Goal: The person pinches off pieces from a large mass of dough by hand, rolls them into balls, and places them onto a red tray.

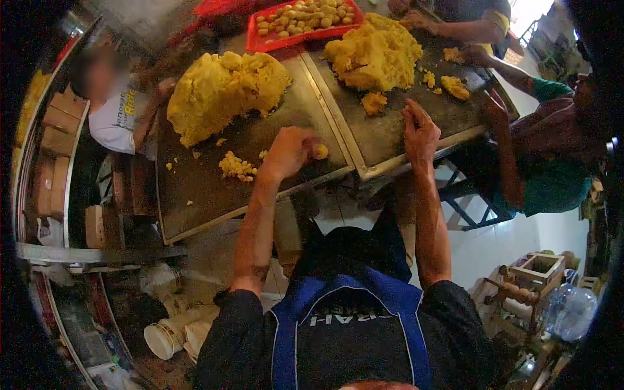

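Observation:
My left hand [289,153] is closed over the near part of the table, its fingers at a small yellow dough ball [321,151]. A cluster of yellow crumbs [238,167] lies just to the left of that wrist. My right hand [421,135] is raised near the table's edge, fingers partly stretched and nothing visible in them. Beyond its fingertips sits a small dough lump [374,103]. Two big mounds of crumbly yellow dough, a left one [224,94] and a right one [374,52], rest farther back on the table.
A red tray [260,44] of round dough balls stands at the back. The dark table [312,117] has a metal-edged seam. A person [117,107] stands at left; other people's hands work at right, near a small dough piece [455,87]. White buckets [164,340] lie below.

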